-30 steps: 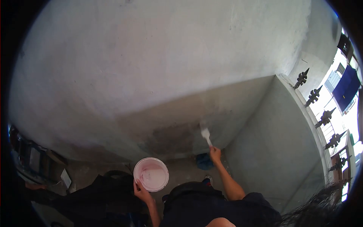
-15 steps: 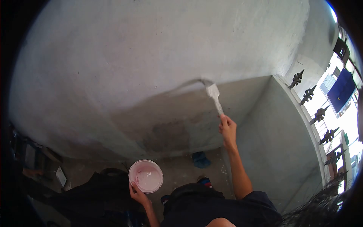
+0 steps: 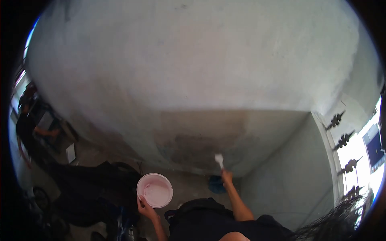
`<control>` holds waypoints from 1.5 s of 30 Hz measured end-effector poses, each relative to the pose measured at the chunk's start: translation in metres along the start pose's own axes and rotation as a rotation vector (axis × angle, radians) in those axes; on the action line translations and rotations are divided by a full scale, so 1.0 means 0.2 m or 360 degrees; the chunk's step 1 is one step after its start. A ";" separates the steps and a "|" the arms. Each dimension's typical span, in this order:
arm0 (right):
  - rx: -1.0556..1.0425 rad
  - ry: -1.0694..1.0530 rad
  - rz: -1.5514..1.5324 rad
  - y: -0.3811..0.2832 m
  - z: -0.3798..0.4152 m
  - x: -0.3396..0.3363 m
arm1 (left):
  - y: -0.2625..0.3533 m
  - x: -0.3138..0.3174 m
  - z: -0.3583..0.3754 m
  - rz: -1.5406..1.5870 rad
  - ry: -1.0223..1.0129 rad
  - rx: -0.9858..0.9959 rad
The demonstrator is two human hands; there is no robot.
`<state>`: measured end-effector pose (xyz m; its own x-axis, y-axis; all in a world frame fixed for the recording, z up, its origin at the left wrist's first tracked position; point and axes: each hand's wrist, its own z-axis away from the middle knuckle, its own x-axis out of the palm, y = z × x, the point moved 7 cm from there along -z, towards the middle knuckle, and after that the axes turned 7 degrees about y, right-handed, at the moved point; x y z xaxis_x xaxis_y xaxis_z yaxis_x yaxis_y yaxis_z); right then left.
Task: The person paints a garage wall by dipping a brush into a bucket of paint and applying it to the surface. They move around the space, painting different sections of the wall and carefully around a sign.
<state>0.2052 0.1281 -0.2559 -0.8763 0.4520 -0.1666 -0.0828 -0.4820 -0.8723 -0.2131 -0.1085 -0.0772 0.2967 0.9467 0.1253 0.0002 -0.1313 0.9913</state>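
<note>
My left hand (image 3: 146,207) is closed on the near rim of a pale pink bucket (image 3: 163,188). A little whitish liquid shows at the bucket's bottom. My right hand (image 3: 227,176) grips the handle of a paintbrush (image 3: 219,158), its bristle end pointing up and away from me. The brush overlaps the lower, darker part of a grey wall (image 3: 193,60), over a stained patch. Above that patch the wall looks lighter.
A blue crumpled thing (image 3: 216,186) lies on the floor below my right hand. To the right, a low side wall (image 3: 285,172) carries dark spiked finials (image 3: 343,141). A dark covered bulk (image 3: 92,186) stands left of the bucket; another person (image 3: 27,128) is beyond it.
My right hand has brought the brush down from the lighter wall's lower edge to the dark stained area. The view has shifted, showing more at the left. My left hand still holds the bucket.
</note>
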 end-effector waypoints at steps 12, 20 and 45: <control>-0.0126 -0.1020 0.0405 -0.10 0.19 -0.22 | 0.01 -0.39 0.65 0.0034 0.0710 0.0094; -0.0386 -0.1349 0.0516 -0.33 0.19 -0.39 | -0.08 -0.52 1.45 0.0096 0.0961 0.0063; -0.0794 -0.3709 0.1876 0.78 2.86 -0.45 | 0.02 -2.53 2.26 -0.0254 0.2133 0.0038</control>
<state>0.0002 -0.4181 -0.1137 0.5568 -0.8065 -0.1987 0.2507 0.3913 -0.8855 0.0683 -0.7211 -0.1553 -0.8615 0.5065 -0.0353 -0.0324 0.0145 0.9994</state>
